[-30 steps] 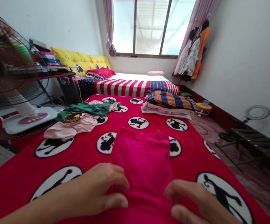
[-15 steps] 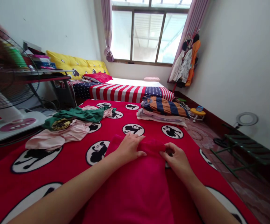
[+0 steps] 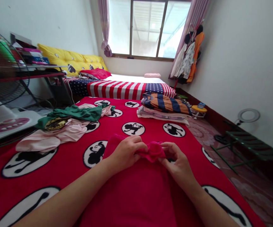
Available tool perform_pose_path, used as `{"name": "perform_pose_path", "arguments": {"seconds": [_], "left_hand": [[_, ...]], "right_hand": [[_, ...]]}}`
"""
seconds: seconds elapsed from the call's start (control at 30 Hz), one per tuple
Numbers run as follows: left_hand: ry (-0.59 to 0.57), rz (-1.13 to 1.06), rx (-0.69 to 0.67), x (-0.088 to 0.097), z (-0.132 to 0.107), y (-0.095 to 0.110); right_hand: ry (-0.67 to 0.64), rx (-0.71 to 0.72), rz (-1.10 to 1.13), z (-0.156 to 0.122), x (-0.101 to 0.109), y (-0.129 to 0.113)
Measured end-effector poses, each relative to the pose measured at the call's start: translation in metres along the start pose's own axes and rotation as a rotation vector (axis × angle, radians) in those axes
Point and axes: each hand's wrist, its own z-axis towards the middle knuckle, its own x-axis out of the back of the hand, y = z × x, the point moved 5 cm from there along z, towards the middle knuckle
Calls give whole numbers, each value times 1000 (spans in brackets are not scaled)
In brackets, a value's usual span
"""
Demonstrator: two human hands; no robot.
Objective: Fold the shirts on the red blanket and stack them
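Hands, left hand (image 3: 124, 153) and right hand (image 3: 177, 160), pinch pink cloth (image 3: 150, 150) far edge between them

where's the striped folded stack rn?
Head view, far right of the red blanket: the striped folded stack sits at its far edge, in front of the flag-patterned bed, well beyond both hands.

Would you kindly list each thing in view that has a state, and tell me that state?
Pink garment: spread flat on the blanket, far edge pinched up.
Left hand: fingers closed on the garment's far edge.
Right hand: fingers closed on the same edge.
Loose clothes: unfolded, heaped.
Striped stack: folded, piled.
Curtains: drawn aside.
Fan: cannot tell whether running.
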Motion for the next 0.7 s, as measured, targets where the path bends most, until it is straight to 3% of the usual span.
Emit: {"name": "perform_pose_path", "arguments": {"seconds": [0.17, 0.33, 0.5, 0.6, 0.7], "left_hand": [[-29, 14, -32, 2, -1, -3], [38, -29, -82, 6, 0, 3], [-3, -156, -144, 3, 1, 12], [-87, -192, -141, 8, 4, 13], [-122, -125, -55, 25, 5, 1]], "right_hand": [[-52, 55, -25, -5, -2, -6], [-37, 100, -57, -6, -1, -11], [-182, 219, -72, -5, -6, -24], [-253, 121, -75, -8, -9, -21], [-207, 4, -15, -8, -8, -11]]}}
